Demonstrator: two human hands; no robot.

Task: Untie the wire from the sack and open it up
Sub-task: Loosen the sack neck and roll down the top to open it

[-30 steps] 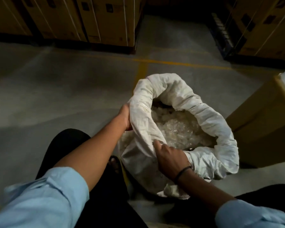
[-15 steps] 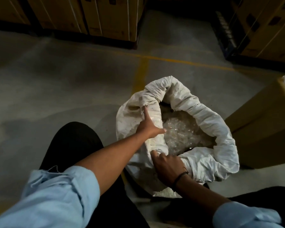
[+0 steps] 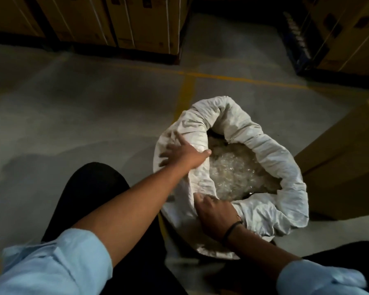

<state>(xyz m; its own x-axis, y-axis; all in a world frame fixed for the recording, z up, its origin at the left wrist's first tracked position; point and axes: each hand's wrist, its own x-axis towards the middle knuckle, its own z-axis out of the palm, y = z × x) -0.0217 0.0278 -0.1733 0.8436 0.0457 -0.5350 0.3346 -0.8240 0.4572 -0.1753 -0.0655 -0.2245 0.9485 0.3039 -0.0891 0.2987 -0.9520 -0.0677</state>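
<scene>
On the floor between your knees, sack (image 3: pixel 264 150) stands open, rim rolled down, no wire visible. Your left hand (image 3: pixel 183 154) lies flat and spread on the near-left rim, gripping nothing; right hand (image 3: pixel 216 213) pinches the near rim. Roll both sides down evenly so the clear bits (image 3: pixel 232 173) don't spill.

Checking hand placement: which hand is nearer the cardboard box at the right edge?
Right. The right hand grips the sack rim at its near side, closer to the cardboard box; the left hand presses the rim's far-left side.
</scene>
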